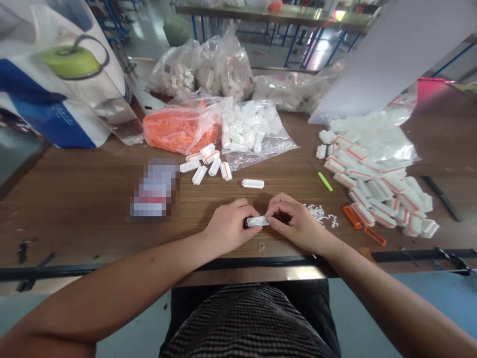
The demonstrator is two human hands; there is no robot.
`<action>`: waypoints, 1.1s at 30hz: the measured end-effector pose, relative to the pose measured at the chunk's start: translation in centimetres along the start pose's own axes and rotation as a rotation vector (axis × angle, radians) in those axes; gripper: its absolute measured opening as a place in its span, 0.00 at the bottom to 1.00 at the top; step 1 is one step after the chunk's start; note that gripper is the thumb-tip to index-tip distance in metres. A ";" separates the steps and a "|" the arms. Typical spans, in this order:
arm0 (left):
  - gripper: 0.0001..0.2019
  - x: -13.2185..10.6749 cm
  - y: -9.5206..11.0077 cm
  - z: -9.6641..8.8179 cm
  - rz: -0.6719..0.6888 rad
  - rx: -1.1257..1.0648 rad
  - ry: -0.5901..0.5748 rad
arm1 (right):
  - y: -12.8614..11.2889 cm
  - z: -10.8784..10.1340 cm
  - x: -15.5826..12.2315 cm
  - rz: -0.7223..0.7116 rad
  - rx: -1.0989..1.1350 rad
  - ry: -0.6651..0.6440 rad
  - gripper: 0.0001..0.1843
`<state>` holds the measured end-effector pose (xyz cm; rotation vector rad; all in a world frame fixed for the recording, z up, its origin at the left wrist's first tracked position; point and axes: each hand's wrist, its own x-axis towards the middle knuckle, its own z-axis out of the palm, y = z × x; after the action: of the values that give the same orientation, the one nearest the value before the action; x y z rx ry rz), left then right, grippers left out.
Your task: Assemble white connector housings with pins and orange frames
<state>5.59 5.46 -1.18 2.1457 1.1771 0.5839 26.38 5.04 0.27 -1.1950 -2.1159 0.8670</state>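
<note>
We're keying everything to the heap of plastic housings on our counter. Just left of it sits a slim pick. Farther left, our left hand and right hand meet on one plastic housing. Up-left lies a bag of parts. Behind it are more plastic bags. Right of it lies a flat blade.

Bright, flat overhead light; faint shadows under the left hand and right hand; glare along the steel table edge (wide-angle bowing toward the frame edges).
</note>
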 end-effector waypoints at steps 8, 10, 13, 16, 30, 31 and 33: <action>0.05 0.1 0.2 -0.1 -0.017 0.006 0.001 | -0.8 -0.2 -0.3 -0.134 -0.277 0.049 0.06; 0.05 0.1 0.2 -0.1 -0.033 0.002 -0.005 | -1.1 -0.3 -0.5 -0.175 -0.368 0.067 0.07; 0.05 0.1 0.2 0.0 -0.039 -0.005 0.001 | -1.3 -0.1 -0.8 -0.225 -0.445 0.095 0.08; 0.04 0.1 0.2 0.0 -0.035 -0.016 0.010 | -1.5 0.4 -1.0 -0.264 -0.540 0.111 0.09; 0.04 0.2 0.0 0.0 -0.020 -0.019 0.002 | 4.9 -8.8 -7.4 0.574 -0.714 0.209 0.12; 0.04 0.3 -0.1 0.0 -0.016 -0.017 0.004 | 5.5 -9.4 -7.9 0.617 -0.685 0.184 0.12; 0.04 0.3 -0.1 0.0 -0.001 -0.014 0.013 | 6.2 -9.8 -8.4 0.612 -0.601 0.144 0.12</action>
<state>5.71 5.73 -1.25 2.1330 1.1773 0.6045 40.52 2.64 0.62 -2.2124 -1.9648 0.3425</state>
